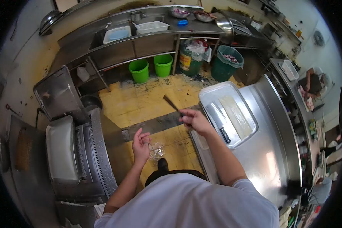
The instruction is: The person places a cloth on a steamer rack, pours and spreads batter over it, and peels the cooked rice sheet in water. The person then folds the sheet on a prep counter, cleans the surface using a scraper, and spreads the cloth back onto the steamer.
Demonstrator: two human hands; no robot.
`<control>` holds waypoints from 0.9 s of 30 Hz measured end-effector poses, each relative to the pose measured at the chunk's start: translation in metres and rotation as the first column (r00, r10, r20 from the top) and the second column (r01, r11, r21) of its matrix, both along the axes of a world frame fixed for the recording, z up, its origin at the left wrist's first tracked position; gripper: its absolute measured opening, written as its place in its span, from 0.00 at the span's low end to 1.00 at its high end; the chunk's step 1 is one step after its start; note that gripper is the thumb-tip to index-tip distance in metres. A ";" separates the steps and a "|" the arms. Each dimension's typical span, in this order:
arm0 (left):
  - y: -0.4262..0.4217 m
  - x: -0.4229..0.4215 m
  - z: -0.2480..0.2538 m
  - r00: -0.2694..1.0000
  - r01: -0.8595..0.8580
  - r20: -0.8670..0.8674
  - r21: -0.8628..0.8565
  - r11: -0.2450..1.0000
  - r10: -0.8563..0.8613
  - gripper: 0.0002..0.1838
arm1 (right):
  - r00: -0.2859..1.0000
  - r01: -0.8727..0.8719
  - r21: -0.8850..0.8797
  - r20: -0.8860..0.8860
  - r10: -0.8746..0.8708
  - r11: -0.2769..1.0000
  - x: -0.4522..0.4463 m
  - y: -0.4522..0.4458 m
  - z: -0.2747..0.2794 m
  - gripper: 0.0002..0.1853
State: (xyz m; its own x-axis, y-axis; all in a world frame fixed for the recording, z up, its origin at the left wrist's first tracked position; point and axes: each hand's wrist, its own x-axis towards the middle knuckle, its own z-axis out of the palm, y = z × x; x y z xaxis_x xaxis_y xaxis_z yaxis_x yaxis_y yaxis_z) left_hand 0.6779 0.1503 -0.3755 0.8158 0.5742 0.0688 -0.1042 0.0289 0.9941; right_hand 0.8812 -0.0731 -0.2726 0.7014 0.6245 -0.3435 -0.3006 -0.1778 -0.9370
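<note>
My right hand (pixel 193 121) is closed around a narrow, dark, flat-bladed tool (pixel 171 102), held out above the floor and pointing away to the left. Its exact kind is not clear. My left hand (pixel 141 143) is raised with loosely curled fingers apart, and nothing shows in it. To the right of my right hand, a pale tray (pixel 253 137) lies on the steel counter. Inside the tray are a black-handled knife (pixel 225 134) and a long, pale, flat strip (pixel 235 113). A crumpled clear plastic piece (pixel 157 152) is on the floor beyond my left hand.
Two green buckets (pixel 139 71) and two lined bins (pixel 225 64) stand under the sink counter (pixel 152 32). Left of me is a steel appliance (pixel 98 148) with a pale covered tray (pixel 60 148). At the far right, another person's arm (pixel 308 83) shows behind a shelf.
</note>
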 end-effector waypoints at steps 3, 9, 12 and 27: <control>0.036 -0.013 -0.009 0.998 -0.055 0.037 -0.012 0.998 0.056 0.26 | 0.996 -0.092 0.000 0.005 0.092 0.996 -0.025 0.051 -0.019 0.24; 0.094 -0.067 0.006 0.953 -0.300 -0.052 -0.023 0.954 0.298 0.27 | 0.877 -0.466 -0.096 0.080 0.474 0.879 -0.055 0.163 -0.029 0.24; 0.114 -0.106 -0.005 0.888 -0.460 0.003 0.025 0.888 0.460 0.32 | 0.765 -0.619 -0.159 0.102 0.636 0.769 -0.076 0.225 -0.036 0.23; 0.185 -0.228 -0.026 0.235 -0.956 -0.226 0.124 0.267 0.946 0.22 | -0.616 -0.584 -0.808 0.506 0.603 0.081 -0.209 0.509 -0.125 0.14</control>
